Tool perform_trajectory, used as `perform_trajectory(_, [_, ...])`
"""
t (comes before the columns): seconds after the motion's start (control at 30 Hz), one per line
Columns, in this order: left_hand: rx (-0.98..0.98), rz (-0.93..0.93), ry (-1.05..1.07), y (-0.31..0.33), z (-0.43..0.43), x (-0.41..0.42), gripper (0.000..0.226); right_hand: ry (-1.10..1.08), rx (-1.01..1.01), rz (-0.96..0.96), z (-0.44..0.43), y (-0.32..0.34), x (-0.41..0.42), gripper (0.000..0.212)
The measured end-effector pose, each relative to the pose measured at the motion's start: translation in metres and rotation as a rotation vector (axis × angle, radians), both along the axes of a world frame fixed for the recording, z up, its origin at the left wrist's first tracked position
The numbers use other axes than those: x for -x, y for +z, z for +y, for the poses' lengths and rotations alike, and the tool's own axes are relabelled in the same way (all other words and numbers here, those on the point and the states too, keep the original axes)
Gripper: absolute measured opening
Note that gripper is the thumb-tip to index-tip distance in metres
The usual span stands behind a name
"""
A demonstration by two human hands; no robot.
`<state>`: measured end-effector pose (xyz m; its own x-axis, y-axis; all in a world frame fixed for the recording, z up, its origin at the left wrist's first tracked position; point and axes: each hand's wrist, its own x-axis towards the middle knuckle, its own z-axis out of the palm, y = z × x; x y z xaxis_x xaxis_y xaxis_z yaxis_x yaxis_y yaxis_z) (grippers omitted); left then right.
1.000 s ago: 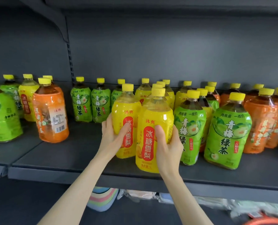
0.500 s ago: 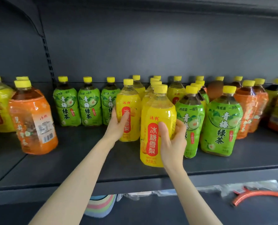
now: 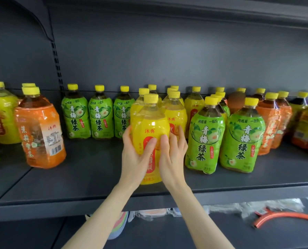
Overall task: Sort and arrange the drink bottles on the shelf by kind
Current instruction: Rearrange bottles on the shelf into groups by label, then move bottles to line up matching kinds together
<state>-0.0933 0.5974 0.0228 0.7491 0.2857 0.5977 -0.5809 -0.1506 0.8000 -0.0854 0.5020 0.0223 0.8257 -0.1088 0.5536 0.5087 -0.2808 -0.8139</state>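
Gripping from both sides, the person's hands hold one front yellow bottle [image 3: 150, 126], which stands upright near the front edge of the shelf [image 3: 88, 177]. Whether its base rests on the board or is just lifted cannot be told.

The left hand [image 3: 136, 159] wraps the bottle's left side, its grip closed round it with the thumb laid over the red label. The right hand [image 3: 172, 155] cups the right side, thumb on the front and fingers reaching up between this bottle and the near green bottles [image 3: 205, 139], so this grip too is closed on the bottle.

Just behind stands a cluster of other yellow bottles [image 3: 175, 114]. To the left, at the back, three green bottles [image 3: 100, 117] stand in a row. Further left, apart from them, is an orange bottle [image 3: 40, 133]. More orange bottles [image 3: 268, 126] stand to the right of the near green pair. On the level below lies an orange hose [image 3: 284, 216].
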Motion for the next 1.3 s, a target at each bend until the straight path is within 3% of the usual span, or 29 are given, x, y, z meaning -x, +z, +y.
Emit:
perform_trajectory(0.23, [0.049,0.101,0.051,0.004,0.016,-0.021,0.085,-0.041,0.227,-0.007,-0.017,-0.008,-0.011,0.060])
perform_trajectory(0.5, [0.038,0.169,-0.023,0.005,0.010,-0.040,0.084,-0.038,0.253,0.056,-0.029,-0.006,-0.016,0.072])
perform_trajectory(0.73, [-0.028,0.237,0.017,0.008,0.011,-0.030,0.084,-0.093,0.269,0.036,-0.032,0.007,-0.005,0.060])
perform_trajectory(0.83, [-0.146,0.200,0.230,0.004,0.005,-0.017,0.071,-0.164,0.245,-0.007,-0.042,0.010,0.001,0.049])
perform_trajectory(0.93, [-0.099,0.054,0.388,-0.004,-0.009,0.000,0.050,-0.214,0.137,-0.080,-0.062,0.010,0.008,0.031])
perform_trajectory(1.03, [-0.097,-0.095,0.402,-0.007,-0.032,0.010,0.023,-0.275,0.067,-0.140,-0.091,0.012,0.010,0.017])
perform_trajectory(1.1, [-0.127,-0.107,0.318,-0.004,-0.054,0.010,0.017,-0.297,0.022,-0.169,-0.111,0.013,0.008,0.010])
perform_trajectory(1.23, [-0.214,-0.062,0.195,0.004,-0.101,-0.004,0.035,-0.343,0.012,-0.216,-0.153,0.013,-0.003,0.005])
perform_trajectory(1.3, [-0.238,-0.054,0.206,0.008,-0.122,-0.014,0.050,-0.389,0.047,-0.225,-0.176,0.011,-0.011,0.014])
